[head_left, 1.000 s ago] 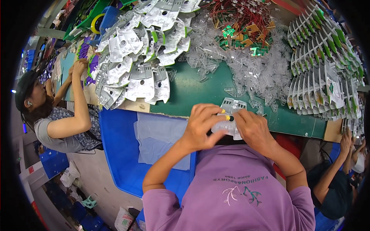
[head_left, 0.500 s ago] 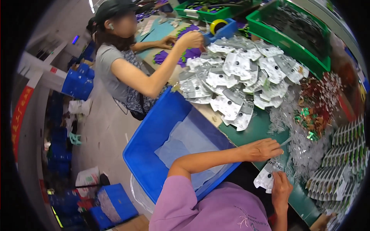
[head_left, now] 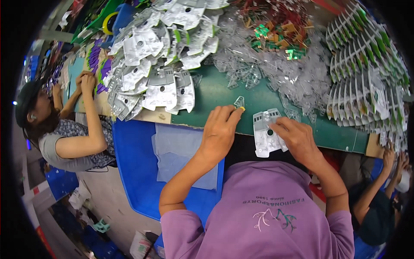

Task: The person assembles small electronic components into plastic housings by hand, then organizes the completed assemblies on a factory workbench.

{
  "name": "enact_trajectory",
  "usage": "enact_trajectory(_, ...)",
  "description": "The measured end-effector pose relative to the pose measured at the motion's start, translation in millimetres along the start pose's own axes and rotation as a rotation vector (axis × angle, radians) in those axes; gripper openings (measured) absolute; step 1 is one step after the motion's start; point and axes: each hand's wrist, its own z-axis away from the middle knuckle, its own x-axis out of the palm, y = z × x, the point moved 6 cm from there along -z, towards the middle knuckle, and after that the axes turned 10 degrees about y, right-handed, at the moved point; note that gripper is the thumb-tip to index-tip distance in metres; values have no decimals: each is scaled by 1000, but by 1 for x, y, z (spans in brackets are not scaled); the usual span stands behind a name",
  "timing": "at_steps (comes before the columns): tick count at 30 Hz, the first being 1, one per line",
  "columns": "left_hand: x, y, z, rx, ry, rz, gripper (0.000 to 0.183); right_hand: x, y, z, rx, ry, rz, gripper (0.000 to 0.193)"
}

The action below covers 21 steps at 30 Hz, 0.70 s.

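My left hand is over the front edge of the green table, its thumb and forefinger pinched on a small clear plastic piece. A bit of yellow shows at those fingertips. To its right, my right hand grips a white and grey molded plastic shell by its right side. This shell has a dark round hole and a row of small dark slots along its far end. It is held in front of the table edge, above my lap, apart from the clear piece.
A heap of similar shells lies left on the green table. Clear plastic pieces pile up mid-table, with red wires and small green boards behind. Stacked shells stand right. A blue bin sits left; a co-worker works beyond it.
The view has swung to the right. My left hand has come away from the pile of clear pieces with one in its fingertips. My right hand still holds the shell.
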Motion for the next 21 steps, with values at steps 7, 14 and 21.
enact_trajectory(7,15,47,15,203,-47,191,31,0,-2,7,-137,19,-4,26)
enact_trajectory(14,32,58,14,303,-100,36,31,-1,6,9,-92,106,-102,21)
enact_trajectory(21,35,48,23,254,33,142,31,-13,11,9,146,79,-134,18)
